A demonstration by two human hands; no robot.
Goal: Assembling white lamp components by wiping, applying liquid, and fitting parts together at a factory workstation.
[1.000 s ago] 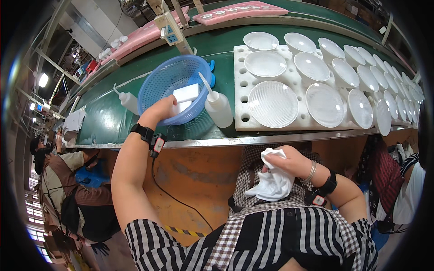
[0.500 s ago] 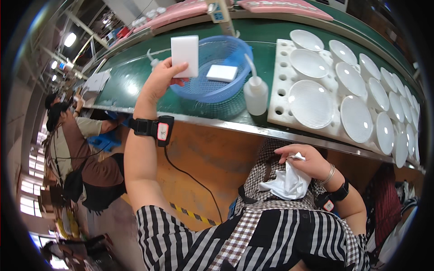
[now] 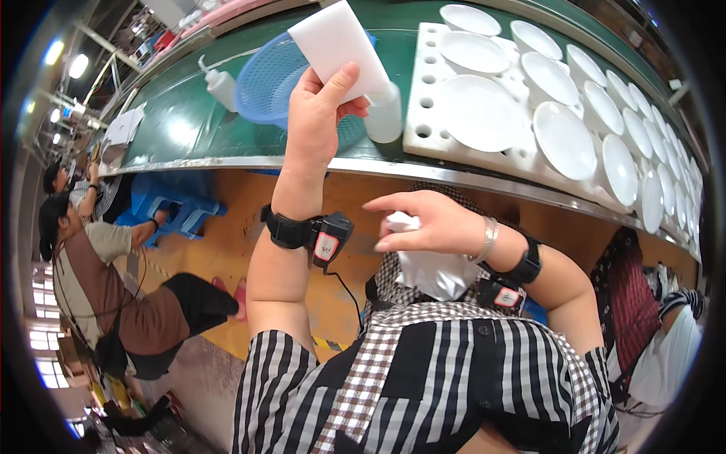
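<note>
1. Above the near side of the tabletop (image 3: 174, 125), left hand (image 3: 319, 104) has the white block (image 3: 336, 47) pinched, thumb across the front face, fingers mostly behind; block is tilted, top leaning left.
2. Block is out of the blue basket (image 3: 265, 79), overlapping its right part in view and hiding much of the right bottle (image 3: 386, 121); left bottle (image 3: 221, 88) stands left of the basket.
3. Right hand (image 3: 439, 221), near and below the tabletop edge, holds the white cloth (image 3: 435, 274) loosely: thumb and forefinger spread apart, a corner poking out between, the rest hanging below; other fingers mostly hidden.
4. Right of the bottles, foam rack (image 3: 435, 144) carries rows of white domed covers (image 3: 484, 113).
5. Step in hand, my read: block picked out and held up, cloth ready; the two are well apart.
6. Next move likely calls for a firm left pinch, clearance from the right bottle, and a closer right grip before cloth meets block.
</note>
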